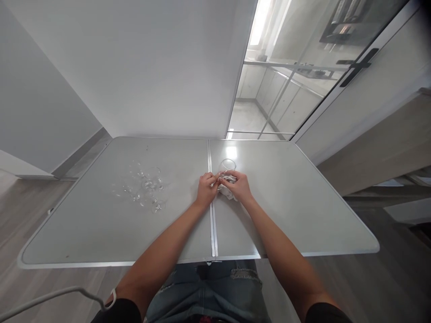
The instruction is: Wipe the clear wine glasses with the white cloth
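Observation:
Just right of the table's seam, a clear glass (228, 164) has its round rim toward the far side of the table. My left hand (206, 189) is closed at the glass's near left side, thumb and fingers pinched on it. From the right, my right hand (240, 185) is closed around a crumpled white cloth (227, 193) against the glass. The fingers of both hands meet there and hide much of the glass's lower part. Left of the seam, several clear stemmed glasses (148, 184) lie close together, their outlines faint against the pale tabletop.
The pale folding table (101, 233) has a metal rim and a metal seam (213, 224) down its middle. A white wall (151, 67) rises behind it. At the back right stands a glass-paned door (279, 98) with a black handle. A white cable (60, 294) runs at the lower left.

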### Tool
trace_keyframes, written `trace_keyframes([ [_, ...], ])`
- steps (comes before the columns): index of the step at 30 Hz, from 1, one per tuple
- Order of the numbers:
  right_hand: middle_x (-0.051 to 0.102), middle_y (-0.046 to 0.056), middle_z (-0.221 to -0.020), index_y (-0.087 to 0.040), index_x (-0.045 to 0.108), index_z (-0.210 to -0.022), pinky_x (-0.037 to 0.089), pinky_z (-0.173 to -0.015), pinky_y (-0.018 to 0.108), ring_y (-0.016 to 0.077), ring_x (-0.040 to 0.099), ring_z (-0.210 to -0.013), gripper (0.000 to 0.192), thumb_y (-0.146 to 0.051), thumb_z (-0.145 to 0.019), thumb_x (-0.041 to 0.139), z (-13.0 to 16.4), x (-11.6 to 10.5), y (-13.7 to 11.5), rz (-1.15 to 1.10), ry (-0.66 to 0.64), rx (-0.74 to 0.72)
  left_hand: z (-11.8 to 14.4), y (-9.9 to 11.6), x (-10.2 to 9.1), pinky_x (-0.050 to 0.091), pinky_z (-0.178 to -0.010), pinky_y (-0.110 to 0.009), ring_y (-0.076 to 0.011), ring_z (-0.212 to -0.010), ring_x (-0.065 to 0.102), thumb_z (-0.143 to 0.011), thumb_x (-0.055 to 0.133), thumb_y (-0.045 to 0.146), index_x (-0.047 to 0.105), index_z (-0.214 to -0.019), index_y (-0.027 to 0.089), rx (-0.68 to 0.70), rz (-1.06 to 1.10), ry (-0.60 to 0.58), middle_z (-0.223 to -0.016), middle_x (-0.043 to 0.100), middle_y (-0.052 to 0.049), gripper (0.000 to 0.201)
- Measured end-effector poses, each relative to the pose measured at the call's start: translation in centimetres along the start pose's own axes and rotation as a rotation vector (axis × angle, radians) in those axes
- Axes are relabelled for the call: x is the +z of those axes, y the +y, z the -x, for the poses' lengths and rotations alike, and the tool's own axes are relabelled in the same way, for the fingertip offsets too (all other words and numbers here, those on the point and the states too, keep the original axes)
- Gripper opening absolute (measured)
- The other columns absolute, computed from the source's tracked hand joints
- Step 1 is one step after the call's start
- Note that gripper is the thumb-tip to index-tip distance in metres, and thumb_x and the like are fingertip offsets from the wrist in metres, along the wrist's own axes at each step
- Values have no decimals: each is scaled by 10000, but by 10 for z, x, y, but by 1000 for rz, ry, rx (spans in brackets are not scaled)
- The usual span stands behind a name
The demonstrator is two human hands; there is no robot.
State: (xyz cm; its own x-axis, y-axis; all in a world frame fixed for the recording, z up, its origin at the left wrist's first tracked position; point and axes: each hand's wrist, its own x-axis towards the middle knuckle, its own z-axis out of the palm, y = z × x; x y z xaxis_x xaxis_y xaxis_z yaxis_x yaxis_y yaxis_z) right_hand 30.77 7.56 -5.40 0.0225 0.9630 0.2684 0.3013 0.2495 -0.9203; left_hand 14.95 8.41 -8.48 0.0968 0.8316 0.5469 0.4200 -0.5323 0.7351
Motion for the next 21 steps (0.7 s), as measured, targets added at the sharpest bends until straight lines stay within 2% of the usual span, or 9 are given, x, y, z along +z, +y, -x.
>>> trace_keyframes([
  [5, 753, 37, -822, -159, 774, -900, 497, -681, 277, 189, 666, -721, 293, -429, -808, 709, 0, 3, 0, 92, -70, -22, 1, 4, -1, 388, -788, -312, -161, -791, 564, -869, 640, 107, 728, -1174, 312, -27, -102, -37, -751, 595, 7, 378],
  [8, 767, 43, -818, -163, 780, -888, 507, -683, 281, 194, 681, -711, 295, -437, -823, 692, -3, 3, 2, 155, 12, -39, 2, 8, -1, 431, -850, -325, -176, -883, 579, -855, 698, 189, 692, -1220, 287, -47, -65, 39, -889, 615, -18, 379],
  [11, 779, 57, -817, -169, 788, -856, 527, -689, 296, 212, 702, -713, 294, -446, -805, 706, -6, 2, 6, 201, 113, 10, 3, 10, -1, 461, -895, -340, -201, -980, 554, -810, 738, 208, 667, -1192, 261, -79, -63, 135, -1036, 549, -55, 392],
  [15, 786, 68, -812, -167, 801, -846, 536, -671, 301, 229, 721, -717, 289, -438, -771, 733, -9, -1, 11, 234, 149, 89, 3, 11, 0, 465, -924, -351, -185, -950, 550, -784, 627, 57, 590, -1100, 222, -170, -57, 180, -1070, 494, -58, 359],
  [21, 789, 56, -824, -185, 811, -862, 529, -660, 291, 219, 716, -712, 261, -419, -780, 731, -12, 3, 14, 272, 98, 58, 2, 11, 1, 470, -899, -332, -178, -920, 540, -738, 504, -25, 551, -976, 211, -187, -65, 169, -1021, 468, -54, 339],
])
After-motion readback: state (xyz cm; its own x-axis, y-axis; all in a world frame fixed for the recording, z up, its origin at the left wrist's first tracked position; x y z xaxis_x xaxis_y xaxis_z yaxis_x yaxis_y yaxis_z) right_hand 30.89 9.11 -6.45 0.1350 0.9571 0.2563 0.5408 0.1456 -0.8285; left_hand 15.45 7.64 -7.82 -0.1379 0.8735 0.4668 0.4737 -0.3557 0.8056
